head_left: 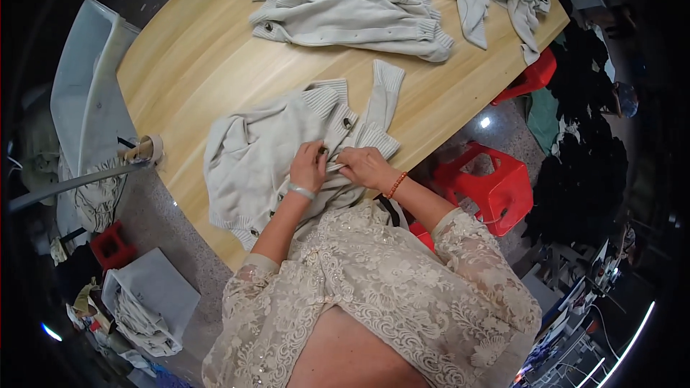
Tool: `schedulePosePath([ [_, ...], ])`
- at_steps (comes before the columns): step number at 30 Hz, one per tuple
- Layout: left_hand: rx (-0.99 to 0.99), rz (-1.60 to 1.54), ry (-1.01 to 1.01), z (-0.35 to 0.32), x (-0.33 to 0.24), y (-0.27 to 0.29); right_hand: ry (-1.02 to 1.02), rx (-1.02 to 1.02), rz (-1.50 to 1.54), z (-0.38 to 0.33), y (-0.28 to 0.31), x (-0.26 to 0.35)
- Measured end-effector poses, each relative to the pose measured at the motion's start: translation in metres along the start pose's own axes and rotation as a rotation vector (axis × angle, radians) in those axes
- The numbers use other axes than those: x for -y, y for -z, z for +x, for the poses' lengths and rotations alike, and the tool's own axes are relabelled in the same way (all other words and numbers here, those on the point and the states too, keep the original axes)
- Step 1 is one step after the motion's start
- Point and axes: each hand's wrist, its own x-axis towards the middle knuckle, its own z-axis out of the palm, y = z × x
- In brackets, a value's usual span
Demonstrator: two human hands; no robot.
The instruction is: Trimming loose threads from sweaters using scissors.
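Note:
A light grey knitted cardigan [266, 140] lies on the near part of the wooden table, its dark buttons running along the front band. One sleeve stretches away to the far right. My left hand [309, 169] is closed on the cardigan's front band, fingertips at a dark button [323, 151]. Just to its right, my right hand [366, 167] pinches the band's edge beside that button. Whether the button sits in its hole is hidden by the fingers. Another button [348, 123] shows farther up the band, near the ribbed collar.
More grey cardigans [359, 18] are heaped along the far side of the table [180, 65]. Red plastic stools [496, 190] stand on the right, near a dark pile of fabric [582, 179]. White bins [154, 302] and a metal bar [79, 185] are on the left.

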Motion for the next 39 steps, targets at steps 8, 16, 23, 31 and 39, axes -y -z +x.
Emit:
schedulePosePath([
  [8,0.346,-0.116,0.243,0.024,0.039,-0.011,-0.070,-0.049,0.040,-0.002,-0.020,-0.005],
  [16,0.342,-0.661,0.555,0.019,0.031,-0.002,-0.201,-0.152,0.219,-0.004,-0.008,0.010],
  [23,0.489,-0.699,0.296,0.005,0.007,0.015,-0.054,-0.031,0.069,-0.009,-0.008,0.000],
  [31,0.442,-0.409,0.225,-0.009,0.017,0.015,0.030,0.017,0.229,0.000,-0.016,-0.012],
  [39,0.477,-0.533,0.301,-0.009,0.021,0.016,-0.125,-0.078,0.409,-0.005,-0.031,-0.014],
])
